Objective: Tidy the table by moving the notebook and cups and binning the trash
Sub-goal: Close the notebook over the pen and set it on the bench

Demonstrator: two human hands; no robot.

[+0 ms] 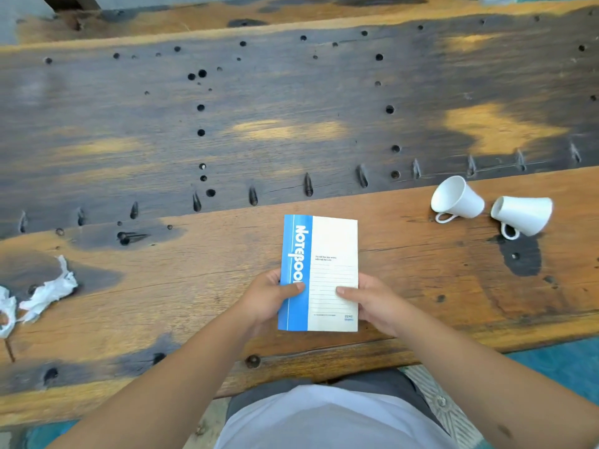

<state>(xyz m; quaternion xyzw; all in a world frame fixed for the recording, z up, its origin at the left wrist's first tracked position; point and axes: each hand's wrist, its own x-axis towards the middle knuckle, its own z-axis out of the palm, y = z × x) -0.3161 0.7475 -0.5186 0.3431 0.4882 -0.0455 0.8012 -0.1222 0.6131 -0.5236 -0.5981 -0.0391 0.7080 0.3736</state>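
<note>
Your left hand (267,296) and right hand (372,301) each grip the blue-and-white paper notebook (319,273), two tipped white ceramic cups (457,199) lying to its right.

Weathered wooden table (291,108) pocked with dark holes.

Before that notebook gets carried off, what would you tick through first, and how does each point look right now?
1. Left hand gripping the notebook: ok, thumb on the blue strip.
2. Right hand gripping it: ok, thumb on the cover.
3. Notebook closed: ok.
4. Two white cups upright: not ok, both lie on their sides.
5. Crumpled tissue binned: not ok, it lies on the table.
6. Bin within reach: cannot tell, none in view.
</note>
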